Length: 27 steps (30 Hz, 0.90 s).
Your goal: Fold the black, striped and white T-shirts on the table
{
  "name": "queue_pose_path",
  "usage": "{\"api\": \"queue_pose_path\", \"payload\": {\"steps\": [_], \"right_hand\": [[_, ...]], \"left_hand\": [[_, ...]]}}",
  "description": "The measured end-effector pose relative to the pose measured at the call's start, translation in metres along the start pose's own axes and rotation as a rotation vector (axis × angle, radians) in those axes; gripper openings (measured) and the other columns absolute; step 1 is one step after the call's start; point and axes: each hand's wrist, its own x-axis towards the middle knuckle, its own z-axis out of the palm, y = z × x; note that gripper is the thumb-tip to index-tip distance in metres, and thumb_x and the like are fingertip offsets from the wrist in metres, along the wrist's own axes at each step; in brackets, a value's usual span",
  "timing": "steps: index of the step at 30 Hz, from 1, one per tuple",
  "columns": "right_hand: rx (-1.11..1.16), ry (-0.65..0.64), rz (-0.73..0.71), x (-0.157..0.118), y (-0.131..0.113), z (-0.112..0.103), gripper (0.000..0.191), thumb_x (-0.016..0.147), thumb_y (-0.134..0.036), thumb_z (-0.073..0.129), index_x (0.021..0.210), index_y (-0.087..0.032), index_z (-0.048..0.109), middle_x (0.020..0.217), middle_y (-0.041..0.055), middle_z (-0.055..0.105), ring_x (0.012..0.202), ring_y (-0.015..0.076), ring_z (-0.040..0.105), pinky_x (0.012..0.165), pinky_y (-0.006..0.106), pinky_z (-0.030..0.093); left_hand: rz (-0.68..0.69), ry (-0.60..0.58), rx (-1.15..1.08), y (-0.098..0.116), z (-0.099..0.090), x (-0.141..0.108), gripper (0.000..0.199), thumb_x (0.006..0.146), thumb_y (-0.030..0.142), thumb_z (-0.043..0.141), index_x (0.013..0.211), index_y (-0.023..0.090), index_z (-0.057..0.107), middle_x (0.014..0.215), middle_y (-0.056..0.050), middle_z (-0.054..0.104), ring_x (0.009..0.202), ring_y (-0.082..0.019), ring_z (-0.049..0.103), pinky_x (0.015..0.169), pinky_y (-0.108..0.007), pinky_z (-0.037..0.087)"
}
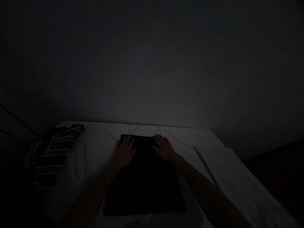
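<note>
Pretty dark shot, but both hands are open and flat, nothing gripped. Left hand [123, 152] and right hand [165, 148] rest palms down on the far end of a black cloth [143, 183], which lies folded flat in the middle of a white sheet [92, 148]. Over on the left, a striped garment [55, 155] sits bunched at the sheet's edge, with a wall [152, 69] past the far side
</note>
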Motion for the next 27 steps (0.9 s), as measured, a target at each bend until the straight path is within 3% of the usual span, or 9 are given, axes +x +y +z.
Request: {"api": "queue_pose_path", "payload": {"steps": [11, 18, 23, 25, 27], "right_hand": [[0.031, 0.01, 0.02, -0.001, -0.002, -0.007, 0.073, 0.104, -0.06, 0.023, 0.162, -0.015, 0.021, 0.167, 0.0125, 0.02, 0.155, 0.0258, 0.017, 0.124, 0.046, 0.014], [-0.002, -0.037, 0.042, 0.002, -0.01, -0.021, 0.072, 0.104, -0.053, 0.028, 0.161, -0.009, 0.022, 0.167, 0.016, 0.021, 0.154, 0.028, 0.019, 0.124, 0.045, 0.014], [0.01, -0.055, 0.099, -0.009, -0.058, -0.038, 0.068, 0.104, -0.047, 0.033, 0.16, -0.009, 0.025, 0.167, 0.017, 0.019, 0.154, 0.0329, 0.017, 0.122, 0.055, 0.019], [0.041, -0.02, 0.044, -0.031, -0.087, -0.036, 0.067, 0.104, -0.047, 0.034, 0.16, -0.01, 0.025, 0.167, 0.0159, 0.017, 0.155, 0.0325, 0.014, 0.122, 0.056, 0.019], [0.083, -0.01, -0.038, -0.064, -0.112, -0.029, 0.068, 0.104, -0.048, 0.035, 0.16, -0.012, 0.026, 0.167, 0.0144, 0.019, 0.155, 0.032, 0.014, 0.122, 0.057, 0.018]], "left_hand": [[0.002, -0.014, -0.01, 0.002, 0.0, 0.003, 0.06, 0.104, 0.046, 0.03, 0.158, 0.018, 0.036, 0.166, -0.015, 0.027, 0.152, -0.036, 0.026, 0.118, -0.063, 0.022], [0.021, -0.012, -0.001, 0.001, -0.004, 0.002, 0.06, 0.104, 0.045, 0.032, 0.156, 0.016, 0.039, 0.164, -0.017, 0.03, 0.151, -0.037, 0.029, 0.116, -0.064, 0.025], [0.001, -0.026, -0.024, 0.003, -0.014, 0.004, 0.057, 0.104, 0.038, 0.032, 0.155, 0.015, 0.039, 0.164, -0.018, 0.029, 0.15, -0.037, 0.03, 0.115, -0.065, 0.028], [-0.005, -0.029, -0.051, 0.009, -0.019, -0.01, 0.056, 0.103, 0.036, 0.033, 0.156, 0.017, 0.039, 0.164, -0.017, 0.029, 0.151, -0.037, 0.029, 0.114, -0.067, 0.027], [0.073, 0.016, -0.062, 0.019, -0.018, -0.039, 0.055, 0.103, 0.037, 0.035, 0.156, 0.022, 0.038, 0.165, -0.014, 0.029, 0.152, -0.035, 0.027, 0.115, -0.069, 0.024]]}}
